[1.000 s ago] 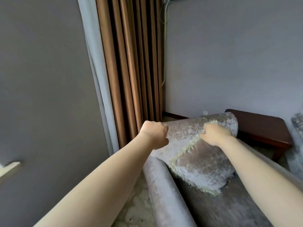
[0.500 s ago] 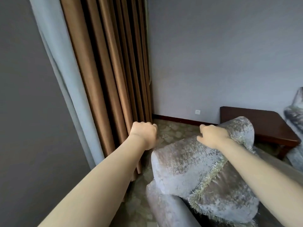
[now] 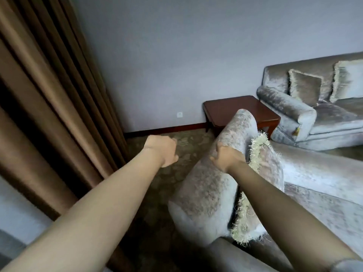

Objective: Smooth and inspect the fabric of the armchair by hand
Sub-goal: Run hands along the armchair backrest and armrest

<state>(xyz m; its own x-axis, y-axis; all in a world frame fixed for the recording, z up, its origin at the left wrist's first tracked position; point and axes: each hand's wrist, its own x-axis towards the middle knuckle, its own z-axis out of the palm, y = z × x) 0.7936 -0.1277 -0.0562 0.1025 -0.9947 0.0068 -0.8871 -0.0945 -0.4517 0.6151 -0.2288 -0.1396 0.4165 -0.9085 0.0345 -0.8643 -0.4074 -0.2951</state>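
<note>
- Your right hand (image 3: 225,160) has its fingers curled over the rolled top edge of the armchair (image 3: 208,185), pinching the velvet, likely to feel its nap.
- Your left hand (image 3: 162,150) hangs loosely fisted and empty, left of the armchair's top.
- The fringed cushion (image 3: 261,173) leans against the armchair's back, touching your right forearm.

We had a single head-worn wide-angle view, tilted forward and down from the person's eye height, with no second view to overlap. It looked along both forearms, which entered from the bottom edge, toward the room corner. The armchair (image 3: 208,185) back sat close, lower centre-right; the left hand (image 3: 161,149) and right hand (image 3: 225,156) were mid-frame. Curtain (image 3: 49,95) filled the left side, and a side table (image 3: 235,108) and sofa (image 3: 314,107) lay farther off, upper right.
</note>
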